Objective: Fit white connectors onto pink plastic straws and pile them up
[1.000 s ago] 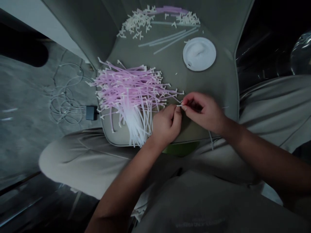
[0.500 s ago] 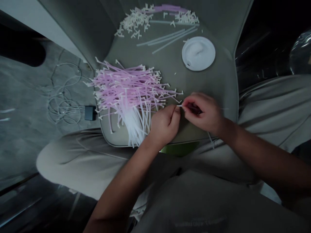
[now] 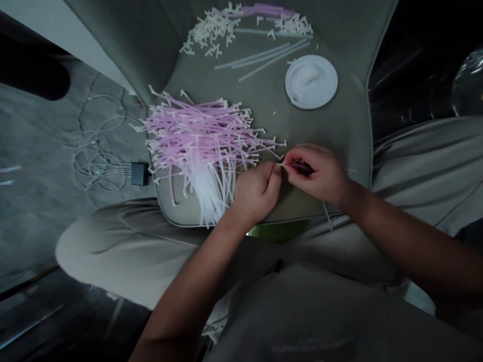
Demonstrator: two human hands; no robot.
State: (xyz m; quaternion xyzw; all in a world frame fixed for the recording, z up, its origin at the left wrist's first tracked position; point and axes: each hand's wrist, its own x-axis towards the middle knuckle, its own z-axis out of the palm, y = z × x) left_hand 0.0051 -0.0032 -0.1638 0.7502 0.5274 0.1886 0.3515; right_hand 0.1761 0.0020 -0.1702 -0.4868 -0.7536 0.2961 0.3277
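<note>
My left hand (image 3: 258, 191) is closed, its thumb and finger pinching a small white connector (image 3: 280, 165). Touching the connector's other side, my right hand (image 3: 315, 168) pinches a thin purple tube (image 3: 302, 166), mostly hidden by the curled fingers. Both hands meet fingertip to fingertip above the grey chair seat (image 3: 260, 95). Left of them lies a heap of purple tubes (image 3: 199, 125) with white connectors on their ends. A bundle of clear white tubes (image 3: 207, 193) hangs from that heap toward the seat's front edge.
Loose white connectors (image 3: 215, 30) are piled at the back of the seat, near several pale straight tubes (image 3: 264, 55) and more purple tubes (image 3: 267, 9). A white round lid (image 3: 311, 98) lies at the right. Coiled cables and a black box (image 3: 139, 173) are at the left.
The hands hold almost the same pose, joined at the connector. More of the purple tube shows inside my right hand. The whole view has shifted slightly.
</note>
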